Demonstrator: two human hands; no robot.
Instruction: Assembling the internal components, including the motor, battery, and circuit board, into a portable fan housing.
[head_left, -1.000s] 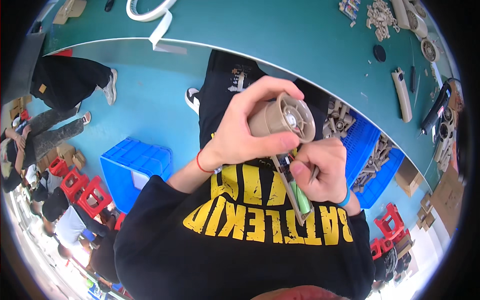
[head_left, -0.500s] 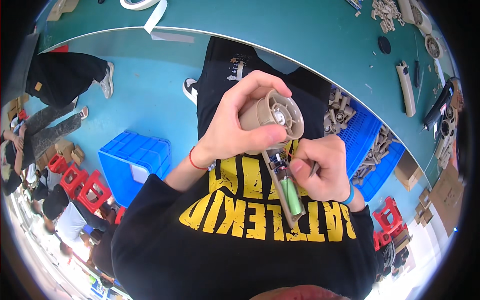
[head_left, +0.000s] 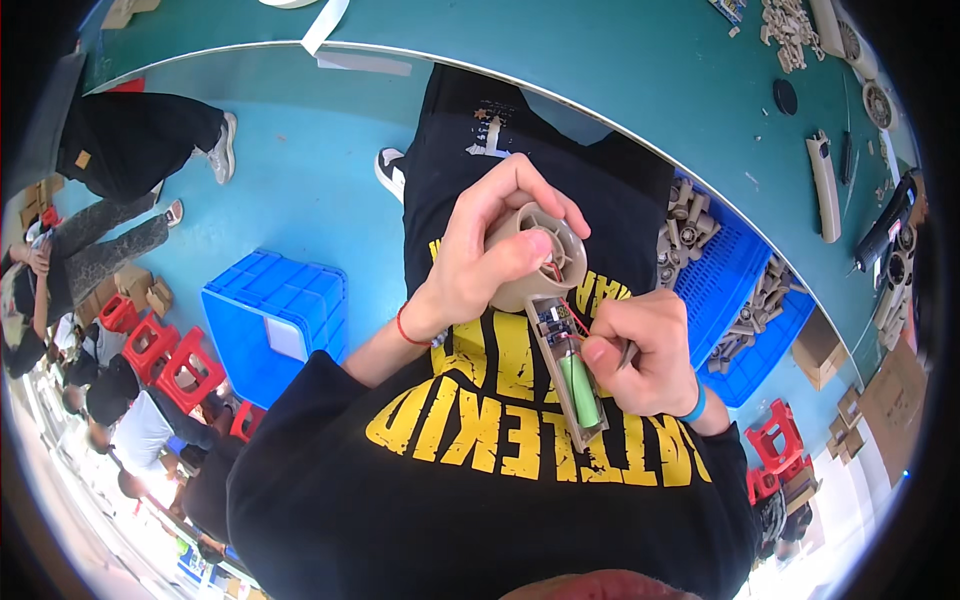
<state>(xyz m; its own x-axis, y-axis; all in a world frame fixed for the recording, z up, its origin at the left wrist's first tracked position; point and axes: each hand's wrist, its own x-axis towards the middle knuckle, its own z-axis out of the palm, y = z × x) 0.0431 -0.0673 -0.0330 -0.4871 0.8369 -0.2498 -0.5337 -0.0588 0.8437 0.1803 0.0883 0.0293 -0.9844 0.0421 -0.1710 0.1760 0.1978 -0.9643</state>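
In front of my chest I hold a beige handheld fan (head_left: 512, 293) with its handle open. Inside the handle lie a small circuit board (head_left: 553, 320) and a green cylindrical battery (head_left: 579, 389). My left hand (head_left: 480, 245) is closed round the fan's round head, its thumb over the opening. Thin red wires (head_left: 577, 318) run between the head and the board. My right hand (head_left: 645, 350) is closed beside the board, gripping a slim grey tool (head_left: 627, 354) mostly hidden by the fingers. Whether its fingers also pinch a wire is unclear.
Blue crates (head_left: 720, 285) of beige fan parts stand right of my legs. On the green table (head_left: 560, 75) lie a beige handle shell (head_left: 824, 187), a black power tool (head_left: 884, 222) and small parts (head_left: 787, 30). An upturned blue crate (head_left: 275, 310) stands left; people sit beyond.
My left thumb has moved onto the fan head's opening, and the head has turned and dropped slightly. My right hand stays beside the board, a little lower.
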